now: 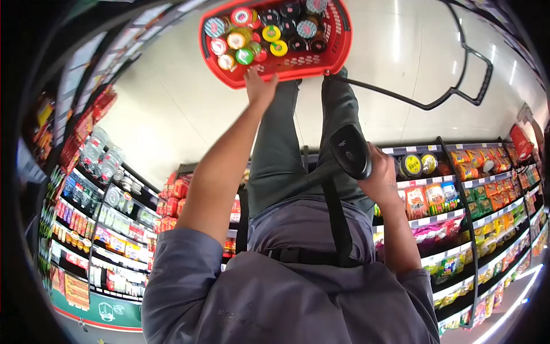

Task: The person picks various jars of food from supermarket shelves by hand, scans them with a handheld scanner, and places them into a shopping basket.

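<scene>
My left hand [262, 90] is closed on the near rim of a red plastic shopping basket [314, 70], fingertips over its edge. Inside the basket stand several jars and bottles, seen from above; among them are a green lid [244, 55], yellow lids [278, 48] and dark caps. The basket's long black handle [395, 98] is folded out to the right. My right hand [380, 176] is wrapped round a black handheld barcode scanner [350, 152], held above my right thigh. Its grip is mostly hidden by the hand and the scanner's head.
Pale glossy floor [160, 97] lies around the basket. Shelves with bagged snacks [432, 198] curve along the right, and shelves with bottles and packets [120, 235] along the left. At the far right edge, part of another person's arm [537, 129] shows.
</scene>
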Demonstrator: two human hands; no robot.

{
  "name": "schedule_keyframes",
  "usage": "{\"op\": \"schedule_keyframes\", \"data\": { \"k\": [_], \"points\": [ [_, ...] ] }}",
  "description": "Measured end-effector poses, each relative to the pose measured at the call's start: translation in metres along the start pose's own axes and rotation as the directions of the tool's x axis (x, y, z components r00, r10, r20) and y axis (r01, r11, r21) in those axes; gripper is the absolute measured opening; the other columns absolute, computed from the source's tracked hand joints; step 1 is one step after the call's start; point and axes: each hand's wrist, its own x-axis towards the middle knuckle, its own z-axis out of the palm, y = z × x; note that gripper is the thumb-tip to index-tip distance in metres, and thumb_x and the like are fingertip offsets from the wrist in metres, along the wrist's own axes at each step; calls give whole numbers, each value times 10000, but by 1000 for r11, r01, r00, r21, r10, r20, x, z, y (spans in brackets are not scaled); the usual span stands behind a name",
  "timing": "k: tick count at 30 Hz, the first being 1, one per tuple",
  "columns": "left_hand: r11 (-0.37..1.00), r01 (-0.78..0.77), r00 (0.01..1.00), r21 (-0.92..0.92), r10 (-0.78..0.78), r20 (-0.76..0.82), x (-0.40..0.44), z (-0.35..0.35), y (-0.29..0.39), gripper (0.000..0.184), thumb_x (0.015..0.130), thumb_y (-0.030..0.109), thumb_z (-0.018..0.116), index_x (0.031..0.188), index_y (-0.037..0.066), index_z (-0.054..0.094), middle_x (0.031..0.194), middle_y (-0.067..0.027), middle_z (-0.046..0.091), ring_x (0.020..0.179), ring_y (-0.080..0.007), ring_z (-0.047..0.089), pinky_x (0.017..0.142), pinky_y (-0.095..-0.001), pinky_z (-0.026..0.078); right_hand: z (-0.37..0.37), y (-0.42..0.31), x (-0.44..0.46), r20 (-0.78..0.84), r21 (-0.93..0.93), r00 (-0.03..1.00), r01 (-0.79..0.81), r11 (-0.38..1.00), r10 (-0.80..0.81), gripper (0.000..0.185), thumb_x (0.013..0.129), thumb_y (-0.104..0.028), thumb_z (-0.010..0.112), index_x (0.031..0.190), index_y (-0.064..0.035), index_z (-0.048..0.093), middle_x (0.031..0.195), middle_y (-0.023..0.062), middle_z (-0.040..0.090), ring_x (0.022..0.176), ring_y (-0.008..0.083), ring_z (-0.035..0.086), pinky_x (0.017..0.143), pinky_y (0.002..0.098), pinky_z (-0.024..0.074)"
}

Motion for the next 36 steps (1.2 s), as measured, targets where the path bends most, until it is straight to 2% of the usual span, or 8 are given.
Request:
{"op": "schedule_keyframes", "data": {
  "k": [1, 5, 13, 21, 29, 31, 33, 36],
  "points": [
    [958, -216, 959, 186, 244, -143, -20, -3, 10, 613, 773, 315, 705, 1228, -14, 457, 1247, -212, 463, 1186, -392, 432, 1008, -449, 373, -9, -6, -8, -38, -19, 999, 22, 1000, -23, 488, 593, -25, 702, 1067, -22, 585, 897, 214, 634, 832, 410, 619, 709, 437, 505],
    [995, -34, 999, -97, 37, 31, -69, -59, 72, 535, 763, 290, 704, 1149, -14, 493, 1171, -229, 496, 1133, -391, 459, 963, -444, 407, -43, -32, -19, -163, -65, 977, 132, 989, -141, 381, 592, -22, 690, 952, -11, 567, 842, 216, 623, 789, 418, 610, 676, 463, 493],
    [896, -340, 936, -287, 350, -17, -141, -165, 192, 364, 805, 202, 711, 1079, 11, 567, 998, -139, 618, 791, -198, 634, 751, -316, 503, -103, -84, -65, -246, -176, 912, 290, 941, -327, 332, 609, -38, 657, 930, -44, 573, 818, 170, 630, 771, 372, 626, 668, 451, 506],
    [446, -579, 799, -683, 476, -367, -197, -291, 354, 334, 824, 70, 685, 1110, 0, 528, 1000, -45, 590, 890, -121, 588, 804, -270, 475, -157, -108, -90, -224, -335, 852, 389, 858, -473, 324, 652, -97, 659, 963, -40, 588, 857, 160, 652, 794, 352, 642, 700, 440, 512],
    [503, -855, 412, -128, 509, -756, -177, -368, 433, 689, 720, 218, 789, 1243, -41, 424, 1164, -172, 525, 1090, -257, 535, 914, -360, 454, -182, -97, -113, -238, -410, 772, 470, 782, -589, 312, 636, -46, 641, 943, -27, 590, 845, 172, 650, 779, 360, 640, 693, 433, 509],
    [491, -865, 397, -104, 543, -740, -177, -380, 444, 729, 696, 253, 803, 1245, -56, 437, 1165, -191, 547, 1069, -281, 566, 909, -360, 461, -182, -91, -117, -246, -418, 766, 468, 778, -593, 317, 632, -40, 640, 944, -27, 591, 843, 173, 649, 779, 360, 639, 692, 436, 507],
    [572, -742, 659, -350, 523, -541, -180, -388, 453, 668, 679, 270, 809, 1180, -54, 509, 1126, -195, 593, 1001, -279, 610, 865, -353, 483, -181, -85, -121, -224, -419, 778, 467, 779, -586, 317, 631, -33, 635, 945, -26, 590, 849, 175, 649, 784, 359, 640, 694, 438, 507],
    [617, -756, 610, -218, 546, -574, -185, -395, 463, 537, 671, 270, 800, 1070, -26, 598, 1016, -156, 660, 917, -239, 651, 811, -339, 502, -172, -74, -124, -228, -403, 773, 478, 781, -591, 312, 640, -39, 625, 950, -32, 591, 856, 176, 653, 792, 366, 641, 695, 441, 507]
  ]
}}
